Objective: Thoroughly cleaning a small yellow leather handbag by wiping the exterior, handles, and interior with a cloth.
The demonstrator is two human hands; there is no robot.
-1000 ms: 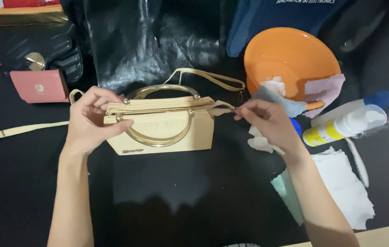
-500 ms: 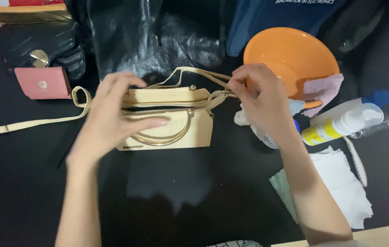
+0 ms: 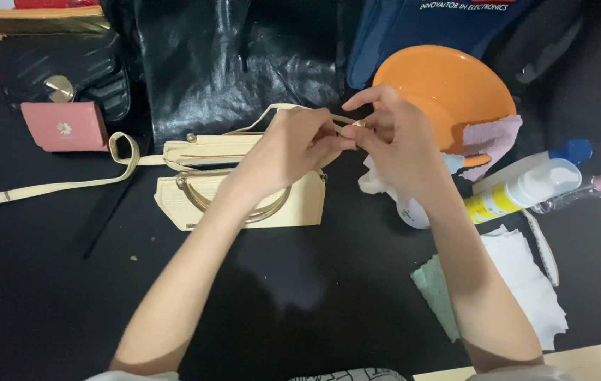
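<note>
Both hands, left hand (image 3: 293,144) and right hand (image 3: 392,137), fingers pinched on thin cream strap (image 3: 60,185) (glossy leather handbag (image 3: 244,190)).

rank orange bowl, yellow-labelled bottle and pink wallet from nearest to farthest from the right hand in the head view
1. Orange bowl: just behind the right hand, toward the right.
2. Yellow-labelled bottle: farther right, lying on the table.
3. Pink wallet: far left, past the cream handbag.

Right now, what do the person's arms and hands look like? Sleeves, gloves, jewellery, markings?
Both arms are bare from wrist to near the frame's bottom edge. No gloves, watch, bracelets or rings show on the left hand or the right hand. No markings are visible on either forearm. Fingers are slim with short, unpainted-looking nails, though too small to be sure. At the bottom edge, pale fabric, likely short sleeves, shows by each arm.
</note>
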